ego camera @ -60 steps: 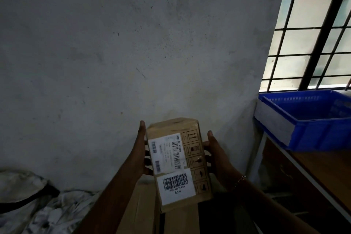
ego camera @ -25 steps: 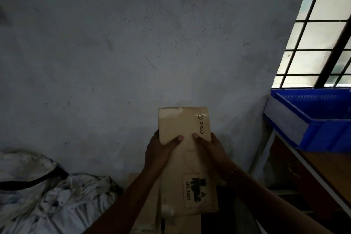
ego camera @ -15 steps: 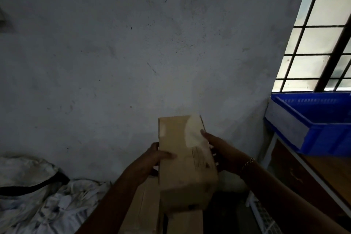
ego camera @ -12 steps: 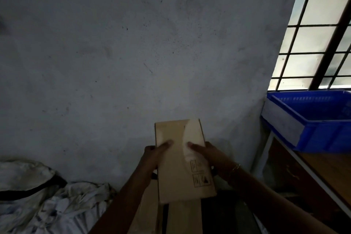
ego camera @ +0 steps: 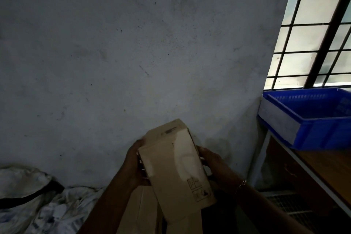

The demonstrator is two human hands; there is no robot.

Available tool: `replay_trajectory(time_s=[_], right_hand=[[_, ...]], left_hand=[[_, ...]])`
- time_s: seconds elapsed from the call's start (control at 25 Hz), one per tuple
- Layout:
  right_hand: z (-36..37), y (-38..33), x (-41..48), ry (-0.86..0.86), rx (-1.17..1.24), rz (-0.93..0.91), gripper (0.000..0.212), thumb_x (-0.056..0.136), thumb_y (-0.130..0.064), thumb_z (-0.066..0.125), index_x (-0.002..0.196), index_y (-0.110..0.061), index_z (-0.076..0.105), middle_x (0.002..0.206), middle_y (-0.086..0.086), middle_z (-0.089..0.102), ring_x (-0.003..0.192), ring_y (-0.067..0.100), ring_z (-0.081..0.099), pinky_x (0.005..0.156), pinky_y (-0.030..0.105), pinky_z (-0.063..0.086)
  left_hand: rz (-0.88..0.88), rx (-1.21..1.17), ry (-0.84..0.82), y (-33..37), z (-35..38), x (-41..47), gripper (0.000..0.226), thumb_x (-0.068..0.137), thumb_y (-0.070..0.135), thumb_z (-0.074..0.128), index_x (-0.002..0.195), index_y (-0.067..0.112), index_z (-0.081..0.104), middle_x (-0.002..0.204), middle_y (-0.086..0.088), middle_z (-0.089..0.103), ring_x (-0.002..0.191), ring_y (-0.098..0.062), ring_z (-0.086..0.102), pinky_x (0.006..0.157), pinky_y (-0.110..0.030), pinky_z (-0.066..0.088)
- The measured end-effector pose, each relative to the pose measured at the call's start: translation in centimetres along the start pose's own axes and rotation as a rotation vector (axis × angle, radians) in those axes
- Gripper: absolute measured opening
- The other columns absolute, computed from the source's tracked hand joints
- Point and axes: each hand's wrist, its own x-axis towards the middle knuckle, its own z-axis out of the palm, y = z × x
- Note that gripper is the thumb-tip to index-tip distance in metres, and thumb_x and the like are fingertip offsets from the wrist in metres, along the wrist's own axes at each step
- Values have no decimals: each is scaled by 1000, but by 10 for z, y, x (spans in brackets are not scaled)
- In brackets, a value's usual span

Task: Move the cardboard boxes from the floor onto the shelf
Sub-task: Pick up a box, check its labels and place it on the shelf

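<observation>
Cardboard box [ego camera: 176, 169], gripped at its sides by left hand [ego camera: 133, 163] and right hand [ego camera: 210, 159], is raised left of the shelf [ego camera: 330, 169], not yet placed; other boxes [ego camera: 136, 213] lie lower, also left.

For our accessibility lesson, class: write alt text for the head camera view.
A left hand and right hand hold a cardboard box between them before a grey wall. Below it lie other boxes; at right a blue crate sits on a wooden shelf beneath a barred window.
</observation>
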Motion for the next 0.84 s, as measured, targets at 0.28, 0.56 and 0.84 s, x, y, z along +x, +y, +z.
replay_trajectory(time_s=[0.28,0.56,0.84], right_hand=[[-46,18,15,83,263,302,88,73,-59,84,139,-8,56,132,19,66,113,39,68,91,50,58],[-29,3,22,243,17,57,61,75,-60,78,112,-12,68,114,13,72,104,31,70,97,53,55],[-20,3,15,222,-219,-141,92,60,-55,92,135,-26,48,123,-5,65,103,12,66,81,29,58]], left_hand=[[183,-214,-168,-41,-13,11,53,100,6,54,147,26,45,142,-16,57,124,-43,59,86,-54,54],[221,113,-57,-42,-2,22,73,86,67,64,138,15,58,128,-11,67,116,-33,65,97,-50,54],[493,477,-4,-41,-4,32,131,38,76,88,152,29,45,139,3,62,119,-21,63,105,-46,52]])
